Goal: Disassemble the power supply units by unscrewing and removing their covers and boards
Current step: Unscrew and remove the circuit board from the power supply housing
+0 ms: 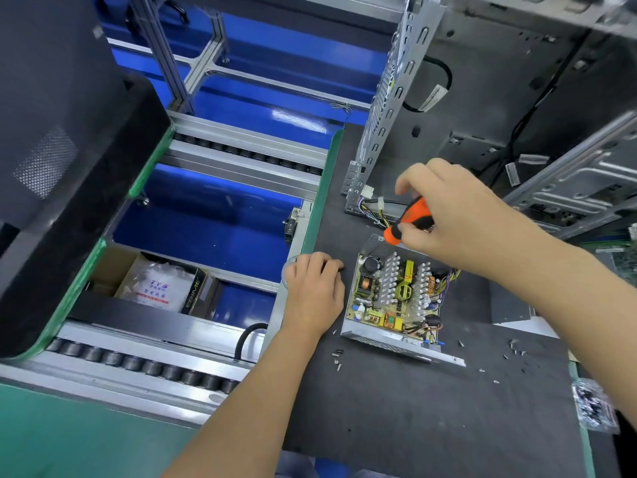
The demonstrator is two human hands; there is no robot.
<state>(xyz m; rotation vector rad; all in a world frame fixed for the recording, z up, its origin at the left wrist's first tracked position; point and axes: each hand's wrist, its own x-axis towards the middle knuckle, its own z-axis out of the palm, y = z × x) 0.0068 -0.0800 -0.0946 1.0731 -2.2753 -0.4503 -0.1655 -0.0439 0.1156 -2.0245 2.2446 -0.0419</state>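
An open power supply unit [389, 334] lies on the dark mat, its cover off and its circuit board [396, 291] with heatsinks, coils and capacitors exposed. My right hand [451, 215] grips an orange and black screwdriver [408, 220] above the unit's far left corner; the tip is hidden. My left hand [313, 291] rests with curled fingers on the mat just left of the unit, apart from it, holding nothing that I can see. Loose screws [337, 360] lie on the mat in front of the unit.
A perforated metal cover [386, 108] stands upright behind the unit, with wires at its base. Computer cases [568, 188] fill the right. More screws [515, 350] are scattered right of the unit, and a bag of parts [593, 405] lies at the mat's right edge. Roller conveyor [144, 367] runs on the left.
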